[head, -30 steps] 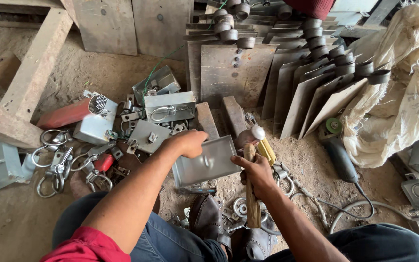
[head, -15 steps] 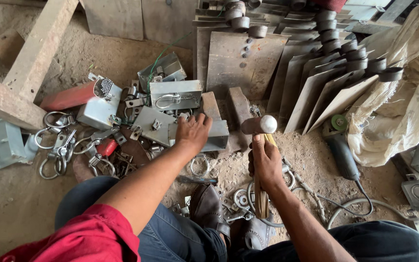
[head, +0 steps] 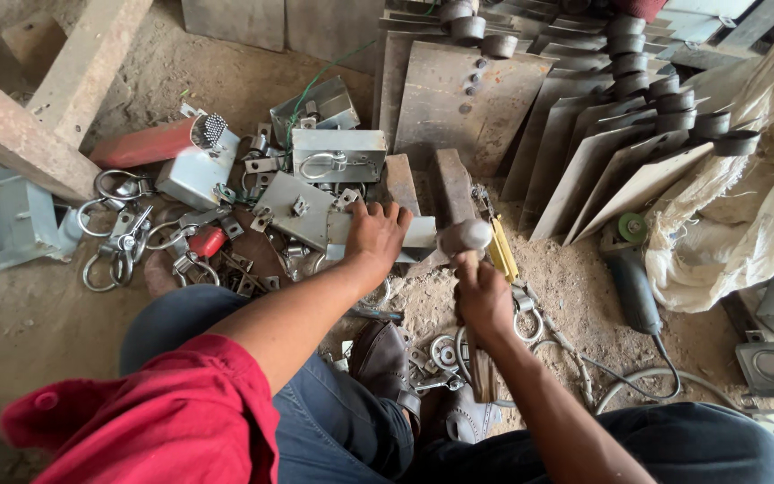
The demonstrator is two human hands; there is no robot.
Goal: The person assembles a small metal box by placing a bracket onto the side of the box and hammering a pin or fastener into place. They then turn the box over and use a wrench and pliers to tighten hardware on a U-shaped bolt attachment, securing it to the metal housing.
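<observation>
My left hand (head: 374, 235) presses flat on a grey sheet-metal piece (head: 405, 235) that lies across a dark steel block (head: 451, 190) on the sandy floor. My right hand (head: 484, 296) grips the wooden handle of a hammer, and the round hammer head (head: 464, 237) hovers just right of the metal piece. A yellow-handled tool (head: 500, 251) lies beside the hammer head. A brown shoe (head: 382, 360) is below my hands, between my knees in blue jeans.
Grey metal lock boxes (head: 337, 156), ring shackles (head: 115, 188) and small brackets litter the floor at left, with a red cylinder (head: 143, 143). Steel plates with round bosses (head: 584, 134) lean at the back. An angle grinder (head: 631, 285) and white sack (head: 745, 206) lie right. Timber beams (head: 38, 116) are upper left.
My left hand has carried the metal piece forward and laid it down on the steel block. The hammer has come down from a raised position to just beside the piece.
</observation>
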